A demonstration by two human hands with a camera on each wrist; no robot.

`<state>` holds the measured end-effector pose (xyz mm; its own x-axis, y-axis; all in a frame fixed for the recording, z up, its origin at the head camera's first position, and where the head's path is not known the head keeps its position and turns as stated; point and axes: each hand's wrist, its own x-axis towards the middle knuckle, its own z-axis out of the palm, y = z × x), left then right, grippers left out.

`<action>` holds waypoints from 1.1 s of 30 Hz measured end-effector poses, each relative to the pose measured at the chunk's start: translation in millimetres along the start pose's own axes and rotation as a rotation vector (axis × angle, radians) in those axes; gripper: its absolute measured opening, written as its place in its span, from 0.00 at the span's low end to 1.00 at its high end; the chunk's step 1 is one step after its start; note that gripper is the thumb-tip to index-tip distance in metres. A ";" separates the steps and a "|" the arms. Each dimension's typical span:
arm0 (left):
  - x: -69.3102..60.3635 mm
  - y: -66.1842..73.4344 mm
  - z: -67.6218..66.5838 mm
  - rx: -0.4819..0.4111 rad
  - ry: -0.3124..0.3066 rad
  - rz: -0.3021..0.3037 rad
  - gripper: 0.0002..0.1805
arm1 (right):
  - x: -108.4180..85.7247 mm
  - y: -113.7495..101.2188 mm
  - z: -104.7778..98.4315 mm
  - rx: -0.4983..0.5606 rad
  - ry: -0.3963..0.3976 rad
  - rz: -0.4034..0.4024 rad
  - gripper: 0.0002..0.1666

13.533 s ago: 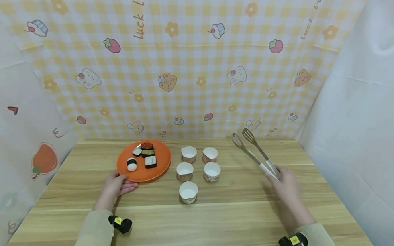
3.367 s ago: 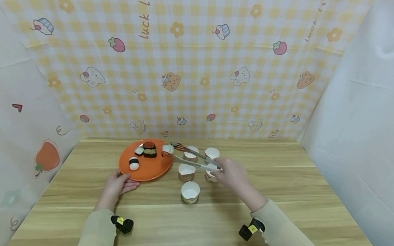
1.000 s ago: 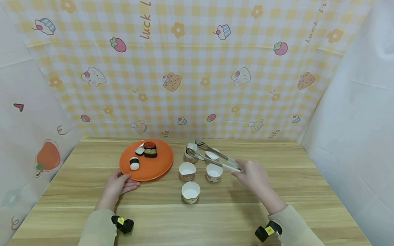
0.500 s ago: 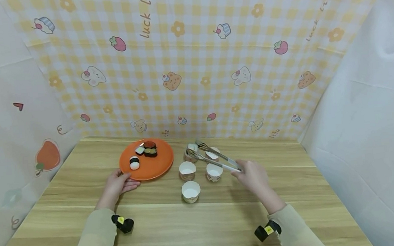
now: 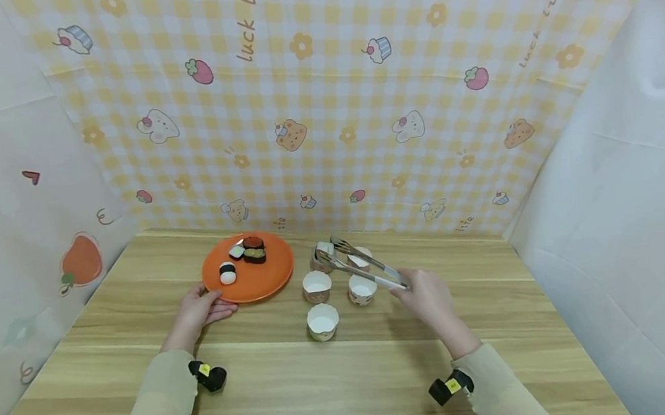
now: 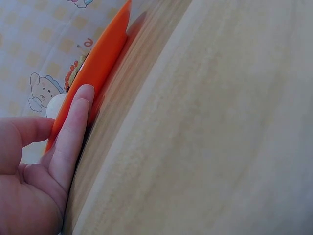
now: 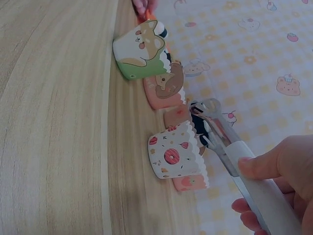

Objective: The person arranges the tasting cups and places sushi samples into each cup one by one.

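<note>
My left hand (image 5: 196, 314) pinches the near left rim of an orange plate (image 5: 275, 274), thumb above and fingers underneath. The plate bears a white piece with a black band (image 5: 227, 273) and several other toy sushi pieces. My right hand (image 5: 429, 299) grips metal tongs (image 5: 376, 278) by their white handles. The arms of the tongs stand apart, tips at the back left paper cup (image 5: 319, 265). A white-topped, dark-sided sushi piece (image 5: 324, 247) sits in that cup's mouth; whether the tongs touch it I cannot tell. In the right wrist view the thumb presses one handle (image 7: 266, 196).
Several paper cups stand close together right of the plate: a front one (image 5: 323, 322), a middle left one (image 5: 317, 287), a middle right one (image 5: 362, 289) and a back right one (image 5: 360, 258), partly behind the tongs. A checked cloth (image 5: 333, 99) hangs behind the wooden table (image 5: 304, 400).
The tongs came from the right to the plate, took the white-topped sushi piece and carried it right to the back left cup. They then parted slightly. The left hand stayed on the plate.
</note>
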<state>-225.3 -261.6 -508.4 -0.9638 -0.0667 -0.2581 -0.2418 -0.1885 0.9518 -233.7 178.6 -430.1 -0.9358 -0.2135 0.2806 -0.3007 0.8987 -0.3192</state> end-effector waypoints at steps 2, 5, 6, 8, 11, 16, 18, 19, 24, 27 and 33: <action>-0.4 0.4 0.5 0.002 0.000 0.004 0.27 | 0.2 0.0 -0.6 0.001 -0.006 0.009 0.25; -1.0 1.0 1.0 0.007 -0.002 0.007 0.27 | 0.3 0.0 -0.7 0.006 -0.020 0.026 0.26; -1.0 1.0 1.1 0.008 -0.003 0.009 0.27 | 0.3 -0.1 -0.9 0.009 -0.024 0.031 0.26; -0.9 1.2 1.3 0.007 -0.005 0.012 0.27 | 0.5 -0.1 -1.2 0.020 -0.034 0.047 0.26; -0.5 1.3 1.4 0.008 -0.005 0.014 0.27 | 1.4 0.4 -1.8 0.045 -0.048 0.078 0.27; -0.4 1.6 1.3 0.008 -0.001 0.012 0.27 | 2.5 0.9 -3.0 0.070 -0.056 0.106 0.28; -0.3 1.3 1.1 0.009 0.000 0.010 0.27 | 2.8 0.5 -3.5 0.070 -0.054 0.103 0.28; -0.4 1.2 1.2 0.010 0.002 0.008 0.27 | 2.9 0.3 -3.6 0.070 -0.054 0.102 0.28; -0.5 0.7 2.0 0.005 0.001 0.000 0.27 | 3.6 0.5 -2.4 0.064 -0.046 0.099 0.28; -0.4 0.7 2.1 -0.008 0.001 -0.004 0.26 | 3.4 -0.3 -2.6 0.056 -0.044 0.097 0.28; -0.6 0.9 1.9 -0.015 0.001 -0.007 0.26 | 2.7 -3.8 -4.3 0.054 -0.051 0.095 0.29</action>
<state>-225.2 -259.8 -507.1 -0.9619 -0.0662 -0.2653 -0.2473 -0.2039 0.9472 -234.3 176.2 -424.3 -0.9682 -0.1491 0.2010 -0.2188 0.8942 -0.3906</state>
